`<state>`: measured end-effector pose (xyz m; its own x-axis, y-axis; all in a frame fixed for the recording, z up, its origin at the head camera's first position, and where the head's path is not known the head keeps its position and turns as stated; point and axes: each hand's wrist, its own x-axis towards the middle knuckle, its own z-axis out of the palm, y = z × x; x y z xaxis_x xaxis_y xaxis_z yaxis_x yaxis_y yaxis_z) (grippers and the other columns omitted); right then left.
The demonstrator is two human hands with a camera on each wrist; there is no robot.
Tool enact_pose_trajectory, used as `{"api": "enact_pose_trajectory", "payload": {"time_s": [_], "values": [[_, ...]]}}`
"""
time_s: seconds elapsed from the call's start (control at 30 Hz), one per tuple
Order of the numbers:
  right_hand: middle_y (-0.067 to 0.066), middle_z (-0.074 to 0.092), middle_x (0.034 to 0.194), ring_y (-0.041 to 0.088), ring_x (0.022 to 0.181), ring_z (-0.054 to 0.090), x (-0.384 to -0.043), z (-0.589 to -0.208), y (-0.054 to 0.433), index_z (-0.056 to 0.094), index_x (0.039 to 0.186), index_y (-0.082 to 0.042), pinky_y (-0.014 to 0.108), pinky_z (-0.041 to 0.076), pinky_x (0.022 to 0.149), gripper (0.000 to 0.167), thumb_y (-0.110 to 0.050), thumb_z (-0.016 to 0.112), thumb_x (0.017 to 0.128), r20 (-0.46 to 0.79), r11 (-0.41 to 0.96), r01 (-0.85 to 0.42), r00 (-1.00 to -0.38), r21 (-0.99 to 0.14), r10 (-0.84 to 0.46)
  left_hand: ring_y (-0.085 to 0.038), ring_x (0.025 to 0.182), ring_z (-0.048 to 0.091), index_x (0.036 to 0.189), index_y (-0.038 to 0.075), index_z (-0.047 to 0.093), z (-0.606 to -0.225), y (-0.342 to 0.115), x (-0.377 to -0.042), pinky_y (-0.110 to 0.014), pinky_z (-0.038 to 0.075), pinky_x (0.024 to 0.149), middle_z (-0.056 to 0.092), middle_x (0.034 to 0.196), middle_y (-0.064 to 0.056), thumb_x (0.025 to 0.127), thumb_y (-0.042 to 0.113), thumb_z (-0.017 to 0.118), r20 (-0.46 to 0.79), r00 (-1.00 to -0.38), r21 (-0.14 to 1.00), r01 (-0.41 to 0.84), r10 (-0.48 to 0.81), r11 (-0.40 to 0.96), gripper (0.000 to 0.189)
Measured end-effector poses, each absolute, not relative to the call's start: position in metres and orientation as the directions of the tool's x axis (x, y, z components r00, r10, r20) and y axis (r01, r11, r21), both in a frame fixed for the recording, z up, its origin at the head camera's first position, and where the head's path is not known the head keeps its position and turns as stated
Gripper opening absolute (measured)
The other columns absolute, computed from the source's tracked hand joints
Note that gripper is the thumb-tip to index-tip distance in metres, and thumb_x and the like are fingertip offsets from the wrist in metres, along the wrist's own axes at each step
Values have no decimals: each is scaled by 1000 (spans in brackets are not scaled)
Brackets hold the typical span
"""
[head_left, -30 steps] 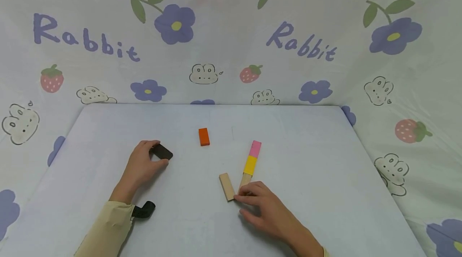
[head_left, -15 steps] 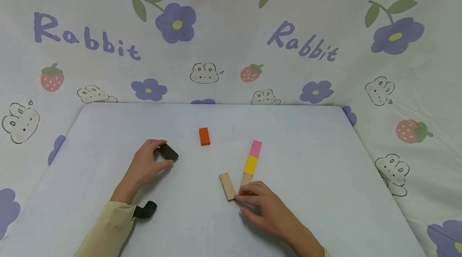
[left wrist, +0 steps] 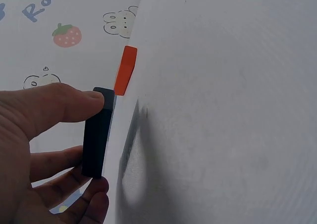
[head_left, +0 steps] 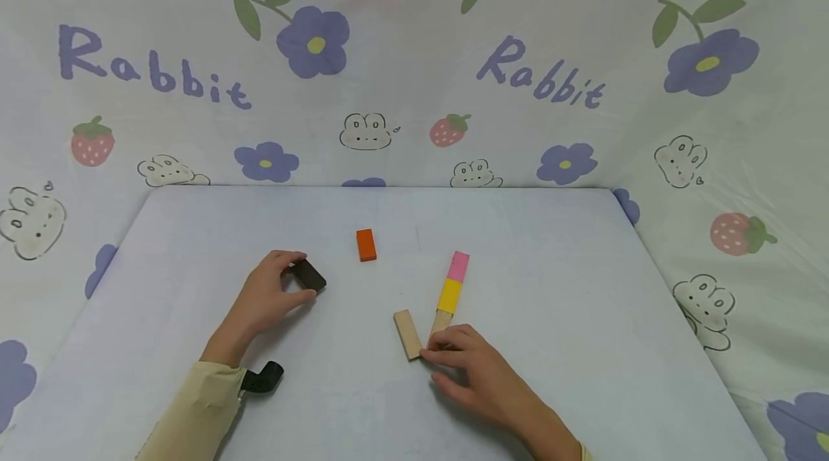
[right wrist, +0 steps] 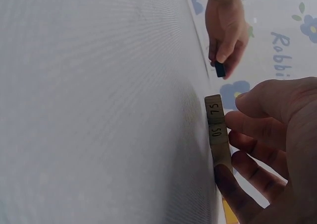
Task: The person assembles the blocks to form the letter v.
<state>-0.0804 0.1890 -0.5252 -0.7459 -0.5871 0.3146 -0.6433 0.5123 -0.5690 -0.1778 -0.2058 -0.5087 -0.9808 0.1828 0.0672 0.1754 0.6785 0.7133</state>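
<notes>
My left hand point(head_left: 268, 299) holds a black block point(head_left: 308, 276) between thumb and fingers at the left of the table. In the left wrist view, the block point(left wrist: 97, 135) stands on end in the grip, a little off the white surface. An orange block point(head_left: 366, 245) lies beyond it. My right hand point(head_left: 479, 382) has its fingertips at the near end of a wooden block point(head_left: 442, 322), partly covered by them, with the thumb apart. Yellow point(head_left: 450, 295) and pink point(head_left: 458, 267) blocks continue in line from it. A second wooden block point(head_left: 407, 335) lies slanted to the left.
The white tabletop point(head_left: 563, 252) meets a fabric backdrop point(head_left: 401, 51) printed with flowers, rabbits and strawberries, which rises behind and at both sides. A black device point(head_left: 263, 377) sits at the left wrist. Printed numbers show on wooden faces point(right wrist: 216, 120) in the right wrist view.
The left hand has shifted a little to the right, carrying the black block nearer the middle. The right hand and the other blocks have stayed in place.
</notes>
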Motion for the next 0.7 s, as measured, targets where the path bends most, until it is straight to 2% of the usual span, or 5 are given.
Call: {"api": "enact_pose_trajectory", "payload": {"time_s": [0.7], "values": [[-8,66,127,14,122,57,-80,-523,188,81,130,-12,38,54,103,35,-10,83,95,282,533,-621,-761,-574,-584,-44,127,60,147,-2,60,-509,-195,-181,-59,48,109,56,147,-22,92,13,86,65,-967,715,218,248,665,63]]}}
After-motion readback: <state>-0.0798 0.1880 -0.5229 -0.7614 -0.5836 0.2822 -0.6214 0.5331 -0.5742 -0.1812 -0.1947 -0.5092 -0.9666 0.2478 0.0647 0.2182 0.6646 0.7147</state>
